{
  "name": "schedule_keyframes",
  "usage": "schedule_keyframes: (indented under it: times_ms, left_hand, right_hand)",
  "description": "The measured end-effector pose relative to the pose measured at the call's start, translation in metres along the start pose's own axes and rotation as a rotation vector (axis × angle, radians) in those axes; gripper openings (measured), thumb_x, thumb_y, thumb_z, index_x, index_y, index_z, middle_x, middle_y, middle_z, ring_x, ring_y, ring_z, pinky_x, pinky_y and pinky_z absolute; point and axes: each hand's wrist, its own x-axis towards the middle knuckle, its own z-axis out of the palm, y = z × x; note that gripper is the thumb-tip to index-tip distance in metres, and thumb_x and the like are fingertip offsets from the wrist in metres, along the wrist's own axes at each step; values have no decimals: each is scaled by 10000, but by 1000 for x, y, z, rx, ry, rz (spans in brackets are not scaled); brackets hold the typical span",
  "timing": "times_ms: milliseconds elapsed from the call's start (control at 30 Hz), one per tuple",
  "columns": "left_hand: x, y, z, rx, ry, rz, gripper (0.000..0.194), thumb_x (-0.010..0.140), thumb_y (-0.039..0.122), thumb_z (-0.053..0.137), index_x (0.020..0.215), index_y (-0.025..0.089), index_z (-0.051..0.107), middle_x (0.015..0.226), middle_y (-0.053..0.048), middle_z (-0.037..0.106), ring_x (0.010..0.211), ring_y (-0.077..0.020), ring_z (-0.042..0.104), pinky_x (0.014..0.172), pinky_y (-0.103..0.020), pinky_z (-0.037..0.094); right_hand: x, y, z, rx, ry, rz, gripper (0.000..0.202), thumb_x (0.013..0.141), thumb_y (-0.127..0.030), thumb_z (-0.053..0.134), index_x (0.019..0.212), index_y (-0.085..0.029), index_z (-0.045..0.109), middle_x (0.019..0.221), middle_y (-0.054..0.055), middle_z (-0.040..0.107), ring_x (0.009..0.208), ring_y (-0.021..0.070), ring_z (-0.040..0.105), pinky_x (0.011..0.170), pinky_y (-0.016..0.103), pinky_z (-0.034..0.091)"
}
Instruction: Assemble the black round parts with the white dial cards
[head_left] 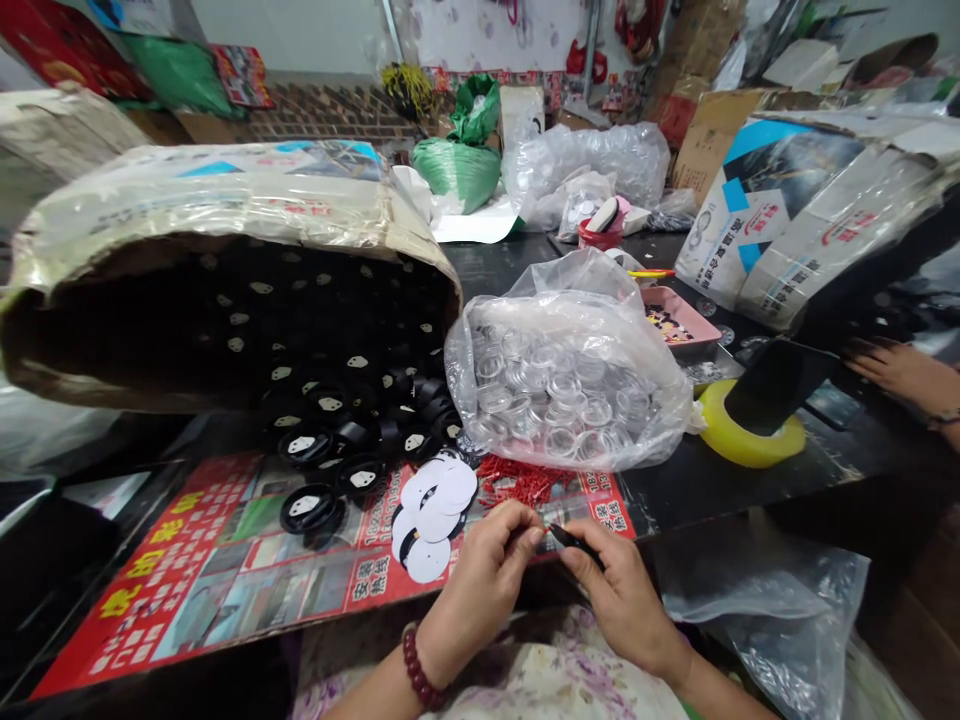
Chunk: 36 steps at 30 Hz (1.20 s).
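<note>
My left hand (pixel 487 570) is closed in a pinch near the table's front edge. What sits between its fingertips is too small to make out. Close beside it, my right hand (pixel 622 595) grips a small black pointed piece (pixel 574 543), its tip toward the left fingertips. Just behind both hands lies a pile of thin red pieces (pixel 525 482). Left of that, white discs (pixel 435 512) overlap on a printed red sheet (pixel 247 575). Black round parts with white marks (pixel 309 508) spill toward the discs from a large carton (pixel 225 190) lying open on its side.
A clear bag of transparent rings (pixel 562 390) stands behind the red pieces. To the right are a yellow tape roll (pixel 750 440), a pink tray of small pieces (pixel 679 318) and another carton (pixel 787 215). Another person's hand (pixel 904 375) rests at the right edge.
</note>
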Motion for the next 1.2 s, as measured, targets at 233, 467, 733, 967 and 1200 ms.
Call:
schedule_keyframes:
  times_ms: [233,467,733,967,1200]
  left_hand:
    - [-5,3,6,-8,-8,41,212,908,293,427,737,189,498,722,1,517,681,-136,485,639,-258,376]
    - [-10,-2,8,135,-116,153,221,923,277,400,740,197,494,717,1,531,674,-131,503,622,-244,382]
    - [19,-17,-10,701,47,60,228,912,192,362,970,184,583,910,-63,613,806,-188,598,682,-289,438]
    - [34,-12,-25,923,-32,38,415,901,146,326,1234,287,530,1009,-53,597,751,-180,618,593,-280,419]
    - [48,-2,-39,959,1,11,506,894,121,309,1358,301,395,1035,-54,589,702,-172,609,542,-283,385]
  right_hand:
    - [-8,8,-1,-90,68,-115,215,933,-335,443,948,-190,601,801,21,619,720,142,577,651,218,423]
    - [-27,21,-8,-84,55,-219,215,939,-309,421,933,-185,597,761,25,588,671,136,568,610,208,436]
    - [-29,21,-12,-67,109,-102,209,930,-324,442,1006,-204,594,877,47,643,808,168,621,706,228,475]
    - [-26,23,-12,-164,74,-104,227,930,-345,438,1044,-211,581,895,48,648,812,175,626,702,239,483]
    - [-26,26,-18,-347,77,-158,221,940,-303,427,1102,-207,544,986,69,645,883,183,625,744,254,489]
